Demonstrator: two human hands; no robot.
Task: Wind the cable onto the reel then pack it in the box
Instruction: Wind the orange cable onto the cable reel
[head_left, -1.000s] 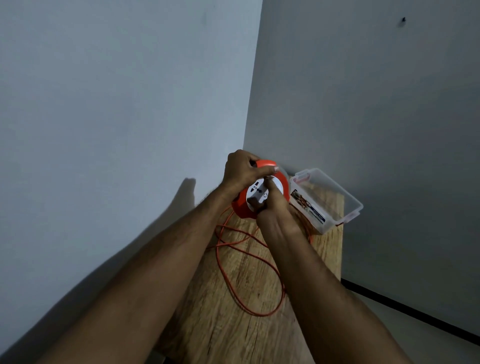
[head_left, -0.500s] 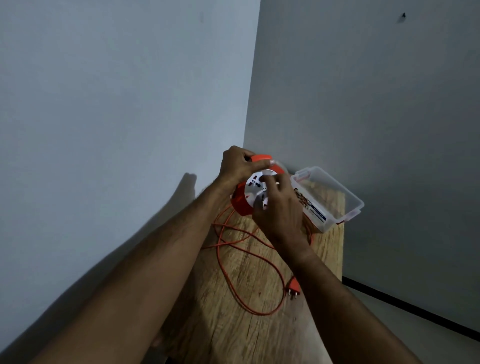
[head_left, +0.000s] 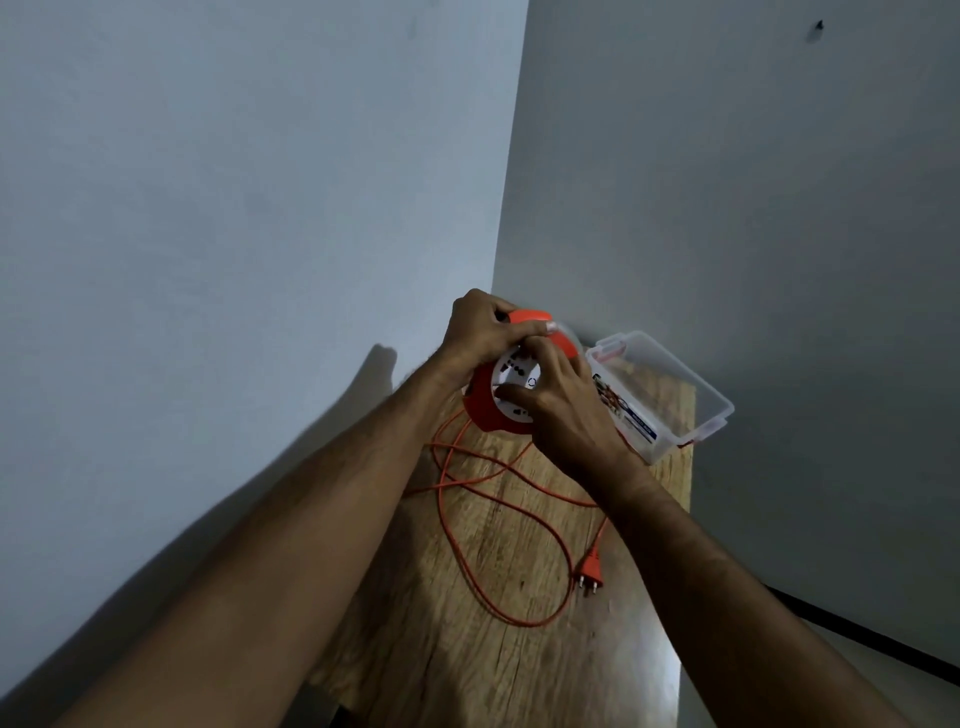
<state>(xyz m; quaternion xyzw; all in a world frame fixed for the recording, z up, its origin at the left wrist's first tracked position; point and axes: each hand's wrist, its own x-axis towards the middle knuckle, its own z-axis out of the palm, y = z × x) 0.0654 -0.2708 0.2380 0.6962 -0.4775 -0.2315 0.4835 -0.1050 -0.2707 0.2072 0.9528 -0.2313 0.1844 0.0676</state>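
An orange cable reel (head_left: 483, 402) with a white socket face stands tilted at the far end of the wooden table (head_left: 467, 649). My left hand (head_left: 480, 332) grips its orange top handle. My right hand (head_left: 561, 410) presses its fingers on the white socket face. The loose orange cable (head_left: 519, 525) lies in loops on the table below the reel and ends in an orange plug (head_left: 589, 571) by the right edge. A clear plastic box (head_left: 670, 395) stands open just right of the reel.
The table sits in a corner, with a wall close on the left and another behind. Its right edge drops to the floor, where a dark strip (head_left: 883, 644) runs along the wall's base.
My right hand has turned round on the socket face, from below it to across it. The cable loops have shifted and the plug has come into view from under my right forearm.
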